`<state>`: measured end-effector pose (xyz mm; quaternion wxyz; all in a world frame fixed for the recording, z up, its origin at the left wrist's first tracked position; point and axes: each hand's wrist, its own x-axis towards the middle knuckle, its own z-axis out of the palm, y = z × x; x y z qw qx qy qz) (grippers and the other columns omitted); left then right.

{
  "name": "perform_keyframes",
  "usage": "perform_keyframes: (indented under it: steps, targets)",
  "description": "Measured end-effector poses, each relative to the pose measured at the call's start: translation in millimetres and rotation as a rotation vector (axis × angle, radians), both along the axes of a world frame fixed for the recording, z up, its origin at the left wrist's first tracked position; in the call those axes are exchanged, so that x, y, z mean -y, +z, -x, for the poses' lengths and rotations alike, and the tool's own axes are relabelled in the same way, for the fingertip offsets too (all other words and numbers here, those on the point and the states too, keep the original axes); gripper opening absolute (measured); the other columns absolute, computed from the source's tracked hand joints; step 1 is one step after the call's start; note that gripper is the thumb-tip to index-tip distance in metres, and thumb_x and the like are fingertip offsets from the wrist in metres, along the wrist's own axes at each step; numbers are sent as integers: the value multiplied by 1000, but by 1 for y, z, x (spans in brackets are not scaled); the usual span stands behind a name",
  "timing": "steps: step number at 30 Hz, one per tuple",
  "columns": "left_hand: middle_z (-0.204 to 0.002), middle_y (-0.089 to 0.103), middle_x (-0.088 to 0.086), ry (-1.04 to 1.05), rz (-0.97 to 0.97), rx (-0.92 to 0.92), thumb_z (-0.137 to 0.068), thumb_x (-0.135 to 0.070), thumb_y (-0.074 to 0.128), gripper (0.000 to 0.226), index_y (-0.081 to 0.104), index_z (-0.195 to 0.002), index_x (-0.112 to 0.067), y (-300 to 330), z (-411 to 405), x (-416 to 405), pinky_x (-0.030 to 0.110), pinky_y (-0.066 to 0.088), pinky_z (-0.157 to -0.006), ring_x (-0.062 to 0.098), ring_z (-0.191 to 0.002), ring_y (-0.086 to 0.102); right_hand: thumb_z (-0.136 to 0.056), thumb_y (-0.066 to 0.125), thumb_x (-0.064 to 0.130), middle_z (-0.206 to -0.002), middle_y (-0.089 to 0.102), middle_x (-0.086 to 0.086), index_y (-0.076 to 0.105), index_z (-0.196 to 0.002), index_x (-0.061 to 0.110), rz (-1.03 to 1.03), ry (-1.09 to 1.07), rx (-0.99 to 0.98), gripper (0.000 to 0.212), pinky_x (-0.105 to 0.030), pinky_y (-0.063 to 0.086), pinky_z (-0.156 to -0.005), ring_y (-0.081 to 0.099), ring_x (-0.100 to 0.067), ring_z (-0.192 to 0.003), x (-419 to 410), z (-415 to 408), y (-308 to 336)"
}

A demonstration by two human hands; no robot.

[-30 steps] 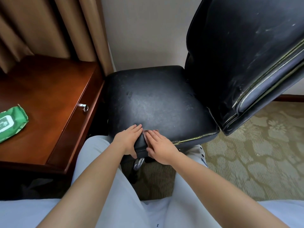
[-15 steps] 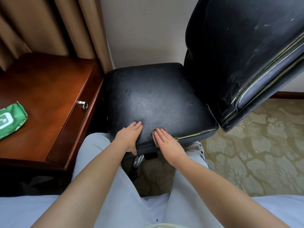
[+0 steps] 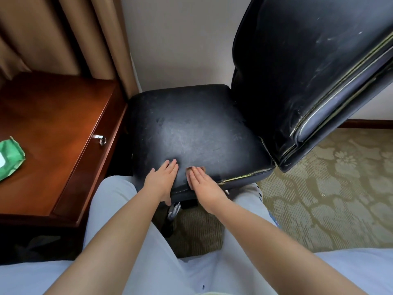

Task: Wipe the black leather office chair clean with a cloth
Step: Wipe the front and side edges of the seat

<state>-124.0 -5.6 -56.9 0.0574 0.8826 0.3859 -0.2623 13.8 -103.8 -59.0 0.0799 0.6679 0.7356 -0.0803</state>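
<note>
The black leather office chair has its worn seat (image 3: pixel 191 128) in the middle of the view and its scuffed backrest (image 3: pixel 308 67) towering at the right. My left hand (image 3: pixel 162 179) lies on the seat's front edge, fingers straight on top and thumb hanging down over the edge. Just to its right, my right hand (image 3: pixel 202 180) presses flat on the seat near the front edge. A small brownish bit of cloth (image 3: pixel 202 168) peeks out beyond its fingertips; the rest of the cloth is hidden under the hand.
A reddish wooden desk (image 3: pixel 53 133) with a drawer pull (image 3: pixel 100 139) stands tight against the chair's left side, with a green wipes pack (image 3: pixel 9 158) on it. Brown curtains (image 3: pixel 63 35) hang behind. Patterned carpet (image 3: pixel 329 199) spreads to the right. My light-trousered knees sit under the seat's front edge.
My hands were touching a second ago and now lie a little apart. The right hand has slid rightward and slightly forward along the seat's front edge; the left hand stays put.
</note>
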Motion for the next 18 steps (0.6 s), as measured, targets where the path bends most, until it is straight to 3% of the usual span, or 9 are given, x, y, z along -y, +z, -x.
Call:
perform_keyframes:
  steps: [9,13,18]
  targets:
    - [-160,-18,1,3,-12,-8,-71,-40,81,126,-11,-152,-12,1,2,-2,46,18,-117,21,-148,-12,-99,27,4,-158,-8,-14,-5,-148,1,-12,-145,-43,60,-29,-2,-116,-6,-23,-146,4,-12,-2]
    - [-160,-18,1,-8,-11,-20,-71,-41,81,126,-11,-152,-12,-1,2,-6,46,19,-117,21,-148,-12,-99,27,6,-157,-10,-14,-7,-148,1,-31,-56,-26,60,-30,-9,-114,-8,-24,-145,3,4,-4]
    - [-160,-17,2,6,8,-45,-68,-37,85,129,-9,-153,-11,-1,-5,-10,50,21,-116,22,-148,-9,-98,32,19,-157,-15,-11,-10,-149,6,9,2,-4,67,-35,-2,-119,-14,-22,-145,6,-6,-16]
